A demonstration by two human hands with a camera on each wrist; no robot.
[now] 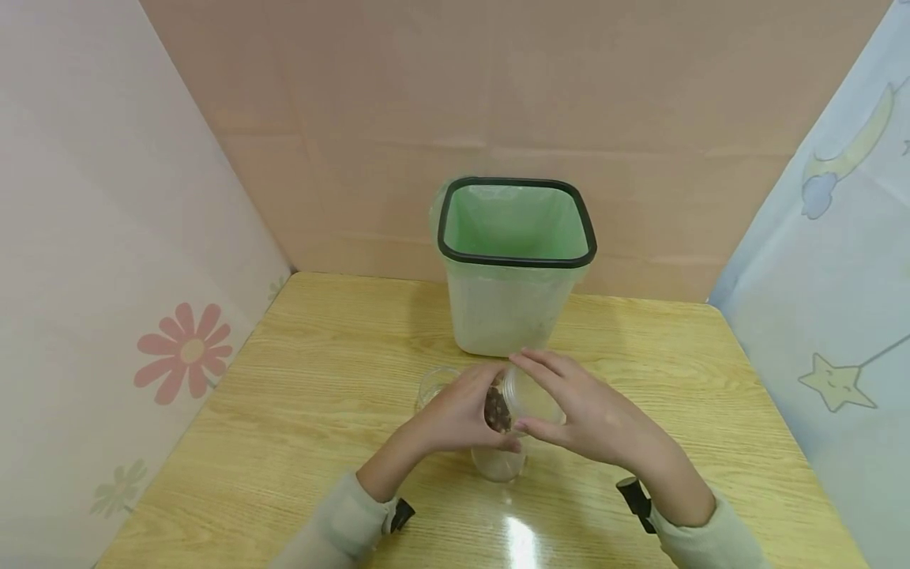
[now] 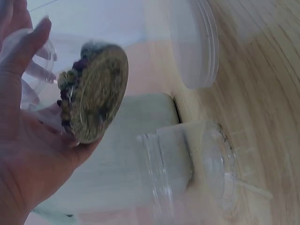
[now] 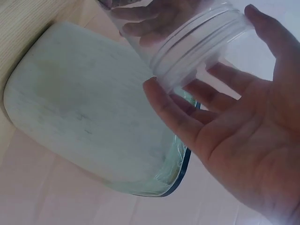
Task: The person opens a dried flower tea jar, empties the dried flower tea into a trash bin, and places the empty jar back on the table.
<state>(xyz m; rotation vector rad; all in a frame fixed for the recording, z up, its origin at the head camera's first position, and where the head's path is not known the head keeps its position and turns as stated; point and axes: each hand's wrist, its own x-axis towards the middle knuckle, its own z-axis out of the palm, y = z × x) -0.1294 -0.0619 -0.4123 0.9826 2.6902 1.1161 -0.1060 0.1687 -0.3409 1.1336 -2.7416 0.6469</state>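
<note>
A clear jar (image 3: 140, 28) with a ridged screw-thread end is held tilted sideways between both hands. Dark brown, dried-looking pieces (image 2: 68, 96) are packed against its base. My left hand (image 1: 462, 411) grips the jar's body, its fingers wrapped round the side. At the ridged end, my right hand (image 1: 593, 407) holds the rim between thumb and fingers. A whitish, translucent round end shows there in the head view; whether this is a lid I cannot tell. Beneath the hands, a translucent container (image 1: 500, 465) stands on the table, partly hidden. Left of it is another clear jar (image 1: 434, 384).
A pale bin (image 1: 508, 312) with a green liner and black rim stands just beyond the hands, at the back of the wooden table (image 1: 334, 356). Cloth hangings enclose the left, back and right sides.
</note>
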